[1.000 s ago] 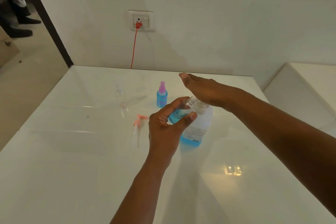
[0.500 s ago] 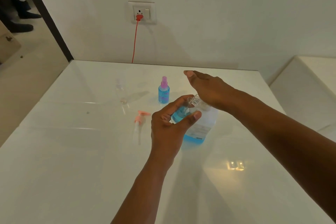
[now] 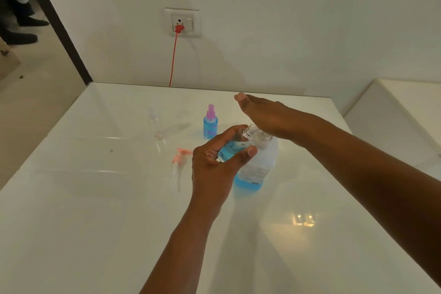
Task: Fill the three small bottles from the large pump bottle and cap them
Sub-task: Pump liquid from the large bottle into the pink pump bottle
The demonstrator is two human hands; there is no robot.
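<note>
The left hand (image 3: 214, 162) holds an uncapped small bottle (image 3: 235, 147), part full of blue liquid, thumb and fingers curled round its body. It is tilted so its threaded neck points up and right, just under the pump head of the pump bottle (image 3: 259, 164), which is likely where the liquid comes out; the spout itself is hidden. The right hand (image 3: 265, 114) lies flat on the pump head, fingers straight and together, palm down, forearm reaching in from the table's right edge: a pose for pressing down.

The pump bottle stands near the middle of the table (image 3: 95, 198). Behind it, toward the far edge, stands a filled bottle (image 3: 210, 124) with a purple cap. Left of that stands what seems an empty clear bottle (image 3: 154, 122). A pink sprayer (image 3: 179, 162) lies loose by the left hand, ready for capping.
</note>
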